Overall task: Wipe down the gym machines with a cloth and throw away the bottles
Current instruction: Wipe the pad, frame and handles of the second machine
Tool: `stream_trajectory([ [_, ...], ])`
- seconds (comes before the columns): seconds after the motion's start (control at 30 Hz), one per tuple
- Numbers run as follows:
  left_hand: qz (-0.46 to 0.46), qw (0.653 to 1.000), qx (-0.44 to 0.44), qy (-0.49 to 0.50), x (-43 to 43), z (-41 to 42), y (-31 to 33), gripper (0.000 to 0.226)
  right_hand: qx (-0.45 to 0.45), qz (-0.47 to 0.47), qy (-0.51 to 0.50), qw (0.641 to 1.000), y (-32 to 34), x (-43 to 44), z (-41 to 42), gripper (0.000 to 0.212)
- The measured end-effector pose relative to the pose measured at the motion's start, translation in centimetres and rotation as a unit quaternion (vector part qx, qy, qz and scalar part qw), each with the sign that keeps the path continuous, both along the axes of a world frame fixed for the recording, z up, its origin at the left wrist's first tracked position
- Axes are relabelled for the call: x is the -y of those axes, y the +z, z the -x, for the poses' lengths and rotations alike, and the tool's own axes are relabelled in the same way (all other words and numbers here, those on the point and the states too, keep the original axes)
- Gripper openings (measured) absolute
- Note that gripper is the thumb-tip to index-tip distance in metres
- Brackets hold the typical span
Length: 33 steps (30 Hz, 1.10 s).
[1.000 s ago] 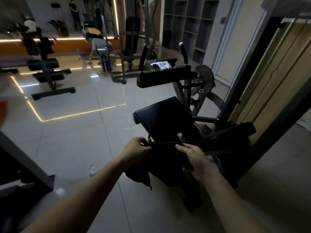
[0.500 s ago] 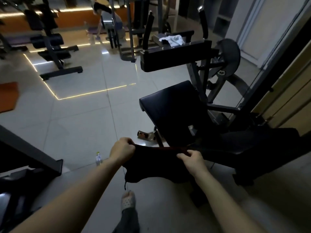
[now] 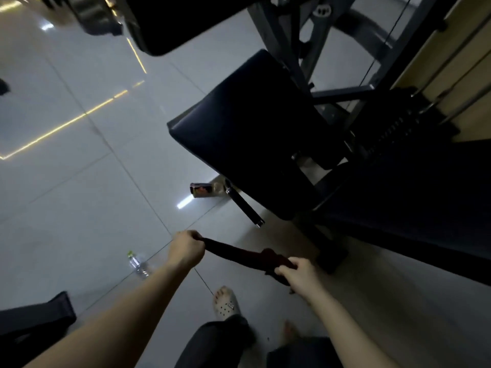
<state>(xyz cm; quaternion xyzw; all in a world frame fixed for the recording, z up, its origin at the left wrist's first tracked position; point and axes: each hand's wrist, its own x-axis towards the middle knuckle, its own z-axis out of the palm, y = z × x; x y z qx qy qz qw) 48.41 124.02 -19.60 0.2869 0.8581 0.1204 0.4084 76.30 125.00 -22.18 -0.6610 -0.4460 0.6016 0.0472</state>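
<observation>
A dark cloth (image 3: 239, 254) is stretched between my two hands, low in front of me. My left hand (image 3: 186, 248) grips its left end in a fist, and my right hand (image 3: 295, 272) grips the bunched right end. Just beyond the cloth stands a gym machine with a black padded seat (image 3: 249, 128). A clear plastic bottle with a green cap (image 3: 138, 264) lies on the tiled floor left of my left forearm. A second bottle with a dark red label (image 3: 204, 189) lies on its side at the seat's near-left edge.
A black adjustment lever (image 3: 245, 205) sticks out under the seat toward me. The machine's frame and weight stack (image 3: 393, 128) rise at the right beside a wooden wall. Another black pad (image 3: 34, 314) sits at the lower left. My sandalled foot (image 3: 224, 304) is below the cloth.
My view has tilted down and closer to the seat. The cloth, which hung loosely between my hands, is now pulled into a taut, narrow band. Both hands still hold it.
</observation>
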Motion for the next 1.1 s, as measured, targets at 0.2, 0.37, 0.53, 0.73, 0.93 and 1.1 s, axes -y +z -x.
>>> stream_trajectory([
  [0.2,0.029,0.984,0.136,0.111,-3.4,-0.3,-11.1,0.011,-0.008,-0.091,0.033,0.995,-9.6,-1.6,0.0,0.023],
  [0.37,0.032,0.988,0.149,0.034,-6.2,-1.4,-21.1,0.013,-0.011,-0.132,-0.024,0.991,-18.2,-3.6,1.2,0.019],
  [0.53,0.115,0.967,0.153,-0.167,-8.7,-0.8,-27.9,0.018,-0.065,-0.206,-0.056,0.975,-22.9,-7.0,1.4,0.009],
  [0.73,-0.068,0.962,0.249,-0.089,-12.6,2.8,-33.3,0.021,-0.227,-0.079,-0.203,0.949,-29.7,-10.3,3.4,0.026],
  [0.93,-0.21,0.968,0.134,-0.021,-11.4,2.0,-32.4,0.014,-0.419,-0.067,-0.297,0.855,-29.1,-8.7,4.4,0.043],
  [1.1,-0.254,0.886,0.384,0.051,-10.3,-2.5,-28.4,0.041,-0.433,-0.122,-0.272,0.851,-28.8,-7.1,5.1,0.038],
])
